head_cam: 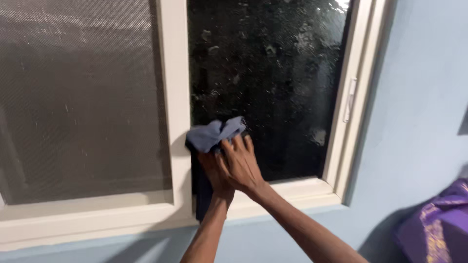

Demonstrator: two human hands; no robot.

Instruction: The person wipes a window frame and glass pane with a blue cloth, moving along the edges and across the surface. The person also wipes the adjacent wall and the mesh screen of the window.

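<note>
My left hand [213, 171] is mostly hidden under my right hand [242, 165], so I cannot tell whether its fingers grip anything. Both press a crumpled blue cloth [214, 134] against the lower left corner of the dark window pane [273, 73], beside the white frame [176, 97]. A darker length of cloth hangs below the hands over the sill; its end is hard to make out. My right hand lies flat, fingers spread, pushing on the cloth rather than closed around it. Both forearms reach up from the bottom edge, crossing at the wrists. The purple fabric [438, 224] at right is cut off.
</note>
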